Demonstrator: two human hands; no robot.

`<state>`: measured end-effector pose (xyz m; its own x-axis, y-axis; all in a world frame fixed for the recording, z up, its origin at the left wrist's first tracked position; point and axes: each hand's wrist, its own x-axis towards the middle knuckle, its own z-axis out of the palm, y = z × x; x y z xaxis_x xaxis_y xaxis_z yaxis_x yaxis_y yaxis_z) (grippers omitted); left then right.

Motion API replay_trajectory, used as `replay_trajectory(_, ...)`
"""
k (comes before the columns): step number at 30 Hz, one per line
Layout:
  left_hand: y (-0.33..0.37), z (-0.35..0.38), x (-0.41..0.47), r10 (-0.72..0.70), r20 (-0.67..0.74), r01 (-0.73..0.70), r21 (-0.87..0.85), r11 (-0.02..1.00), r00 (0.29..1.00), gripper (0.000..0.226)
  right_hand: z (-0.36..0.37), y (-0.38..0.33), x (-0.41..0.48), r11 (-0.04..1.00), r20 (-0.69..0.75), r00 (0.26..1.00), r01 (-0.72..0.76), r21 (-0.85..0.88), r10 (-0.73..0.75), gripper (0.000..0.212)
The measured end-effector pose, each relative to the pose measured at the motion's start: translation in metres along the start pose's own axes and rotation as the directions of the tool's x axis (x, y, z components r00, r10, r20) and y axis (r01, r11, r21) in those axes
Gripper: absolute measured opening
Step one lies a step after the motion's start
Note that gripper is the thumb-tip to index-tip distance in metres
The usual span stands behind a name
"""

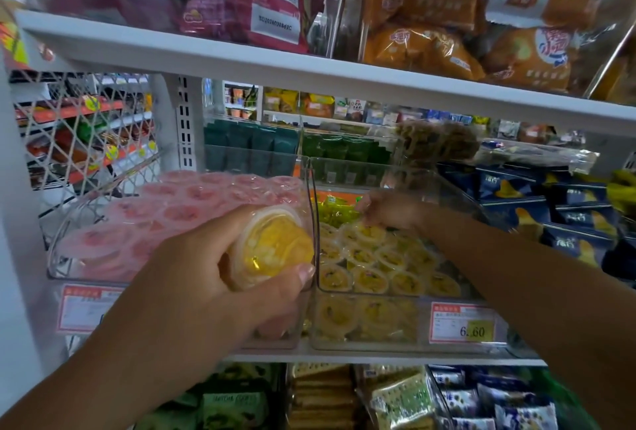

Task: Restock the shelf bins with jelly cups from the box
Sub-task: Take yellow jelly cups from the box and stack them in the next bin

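- The left hand [213, 278] is gripping one yellow jelly cup [275, 247], with the fingers and thumb curling round its sides and its base facing the camera. It is hovering right at the divide between the two clear bins.
- The right hand [389, 211] is reaching deep into the right bin [413, 343] and resting on the stacked yellow cups [389, 257] near the back. Seen through the clear wall, it is not showing whether it is pinching a cup or only pressing on the pile (I cannot tell).
- The held cup is matching the right bin's stock, not the pink jelly cups [179, 216] in the left bin [55, 257], so it is probably heading rightward over the divider.
- To do this step well, the person is likely needing to lift the cup clear of the rim, then set it flat in a low spot towards the front, lid up like its neighbours.
- The pile is already sitting high, so a cup dropped on a slope is risking a roll over the front wall above the price tag [463, 324].
- The supply box is not showing in this view.
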<state>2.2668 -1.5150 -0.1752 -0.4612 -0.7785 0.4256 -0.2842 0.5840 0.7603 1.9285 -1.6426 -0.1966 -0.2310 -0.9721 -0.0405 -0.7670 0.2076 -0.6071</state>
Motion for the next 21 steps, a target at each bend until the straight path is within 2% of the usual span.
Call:
replay_trajectory(2, 0.001, -0.001, -0.001, 0.005, -0.004, -0.005, 0.015, 1.000, 1.000, 0.052, -0.011, 0.000, -0.004, 0.973, 0.013, 0.999, -0.036, -0.228, 0.040, 0.023)
replay_trajectory(3, 0.002, -0.001, -0.001, 0.008, -0.008, -0.008, 0.017, 1.000, 1.000, 0.050, -0.015, 0.001, -0.006, 0.959, 0.048, 0.996, -0.058, -0.277, 0.074, 0.025)
replay_trajectory(4, 0.005, -0.001, -0.001, 0.009, -0.014, -0.008, 0.015, 1.000, 1.000, 0.047, -0.017, 0.001, -0.009, 0.964, 0.083, 0.990, -0.091, -0.251, 0.115, 0.026)
replay_trajectory(6, 0.007, 0.001, 0.000, 0.004, -0.024, -0.003, 0.017, 1.000, 1.000, 0.040, -0.015, 0.001, -0.015, 0.979, 0.127, 0.972, -0.189, -0.070, 0.197, 0.028)
replay_trajectory(8, 0.009, 0.001, 0.000, -0.007, -0.018, 0.007, 0.026, 1.000, 1.000, 0.039, -0.014, -0.001, -0.019, 0.969, 0.136, 0.969, -0.223, 0.102, 0.208, 0.034)
replay_trajectory(11, 0.009, -0.001, 0.001, -0.003, -0.018, 0.004, 0.051, 0.999, 1.000, 0.044, -0.009, -0.017, -0.014, 0.898, 0.068, 0.982, -0.191, 0.396, 0.179, 0.031)
replay_trajectory(13, 0.008, -0.004, 0.001, -0.011, -0.030, 0.013, 0.072, 0.997, 0.999, 0.044, -0.001, -0.029, -0.002, 0.892, -0.035, 0.990, -0.107, 0.439, 0.136, 0.033)
replay_trajectory(15, 0.009, -0.007, 0.002, -0.028, -0.043, 0.032, 0.073, 0.997, 0.999, 0.046, 0.012, -0.037, 0.010, 0.945, -0.101, 0.990, -0.059, 0.320, 0.096, 0.030)
replay_trajectory(17, 0.010, -0.009, 0.002, -0.048, -0.054, 0.052, 0.074, 0.996, 0.997, 0.045, 0.024, -0.038, 0.025, 0.995, -0.120, 0.991, -0.047, 0.093, 0.058, 0.023)
replay_trajectory(19, 0.009, -0.010, 0.003, -0.047, -0.074, 0.052, 0.076, 0.996, 0.996, 0.045, 0.031, -0.036, 0.033, 0.981, -0.137, 0.989, -0.072, -0.182, 0.047, 0.016)
replay_trajectory(21, 0.008, -0.012, 0.003, -0.056, -0.083, 0.062, 0.072, 0.995, 0.995, 0.045, 0.035, -0.030, 0.034, 0.961, -0.198, 0.978, -0.110, -0.252, 0.060, 0.017)
